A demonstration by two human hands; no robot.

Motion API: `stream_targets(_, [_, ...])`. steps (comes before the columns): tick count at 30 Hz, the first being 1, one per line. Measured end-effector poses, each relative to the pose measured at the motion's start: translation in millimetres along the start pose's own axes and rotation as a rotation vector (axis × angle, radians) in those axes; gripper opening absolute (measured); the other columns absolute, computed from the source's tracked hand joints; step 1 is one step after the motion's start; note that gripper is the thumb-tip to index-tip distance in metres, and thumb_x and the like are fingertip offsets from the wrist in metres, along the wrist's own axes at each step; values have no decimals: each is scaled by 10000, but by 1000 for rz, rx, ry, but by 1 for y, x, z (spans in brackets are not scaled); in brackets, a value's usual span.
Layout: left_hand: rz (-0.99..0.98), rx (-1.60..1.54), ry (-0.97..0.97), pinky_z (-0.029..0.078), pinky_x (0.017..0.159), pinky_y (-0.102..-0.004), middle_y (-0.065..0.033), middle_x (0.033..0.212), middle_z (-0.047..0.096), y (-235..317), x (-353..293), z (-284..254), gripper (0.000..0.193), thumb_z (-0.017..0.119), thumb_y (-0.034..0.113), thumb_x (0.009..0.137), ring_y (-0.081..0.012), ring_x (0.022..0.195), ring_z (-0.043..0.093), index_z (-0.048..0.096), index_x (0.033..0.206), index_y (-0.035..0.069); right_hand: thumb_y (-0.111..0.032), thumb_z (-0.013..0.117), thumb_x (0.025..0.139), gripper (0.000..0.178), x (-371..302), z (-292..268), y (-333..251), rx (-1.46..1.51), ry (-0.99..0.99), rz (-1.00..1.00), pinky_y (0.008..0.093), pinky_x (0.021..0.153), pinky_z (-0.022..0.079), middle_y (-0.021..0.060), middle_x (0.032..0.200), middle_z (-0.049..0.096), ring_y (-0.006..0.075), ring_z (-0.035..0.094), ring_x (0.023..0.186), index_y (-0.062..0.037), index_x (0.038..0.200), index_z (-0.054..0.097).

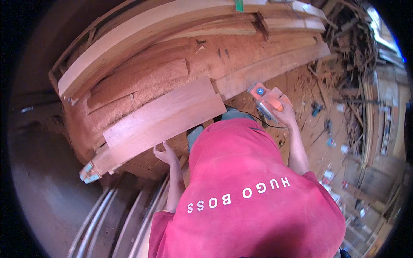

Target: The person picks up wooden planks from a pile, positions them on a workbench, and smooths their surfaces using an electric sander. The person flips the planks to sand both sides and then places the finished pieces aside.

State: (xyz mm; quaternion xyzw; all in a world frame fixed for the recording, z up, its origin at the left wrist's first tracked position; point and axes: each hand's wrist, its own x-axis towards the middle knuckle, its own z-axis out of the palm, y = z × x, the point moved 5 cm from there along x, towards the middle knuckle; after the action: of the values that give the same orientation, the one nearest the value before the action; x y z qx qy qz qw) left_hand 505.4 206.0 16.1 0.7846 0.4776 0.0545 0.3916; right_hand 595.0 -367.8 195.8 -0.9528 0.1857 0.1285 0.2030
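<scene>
My right hand [285, 114] is wrapped round the handle of an orange electric planer [269, 99] with a blue knob at its front. I hold it off to the right, beside the bench and apart from the boards. My left hand [167, 155] is empty, with finger and thumb apart, just off the near edge of a wide reddish wooden board [165, 116]. The board lies flat on the bench, slanting up to the right. Whether my left fingertips touch its edge I cannot tell.
Reddish shavings cover the bench [142, 86]. Long planks [172, 17] line its far side, and another plank [275, 71] lies right of the board. Scrap wood [352, 47] is heaped at the far right. A cord trails below the planer; metal rails [97, 219] stand lower left.
</scene>
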Motion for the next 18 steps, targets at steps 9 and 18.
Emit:
stream_targets(9, [-539, -1120, -392, 516, 840, -340, -102, 1168, 611, 8, -105, 139, 463, 705, 211, 895, -225, 1075, 592, 497, 1271, 38, -494, 790, 687, 658, 151, -9, -6, -283, -267, -312, 445, 938, 506, 198, 1213, 638, 354, 609, 1128, -189, 1247, 630])
stream_targets(18, [-741, -1430, -457, 320, 1108, -516, -63, 1430, 458, 49, -163, 250, 714, 624, 569, 881, -284, 1318, 416, 408, 1452, 198, -525, 742, 723, 567, 239, -36, 4, -447, -377, -590, 489, 807, 546, 220, 989, 694, 386, 666, 942, -171, 1160, 675])
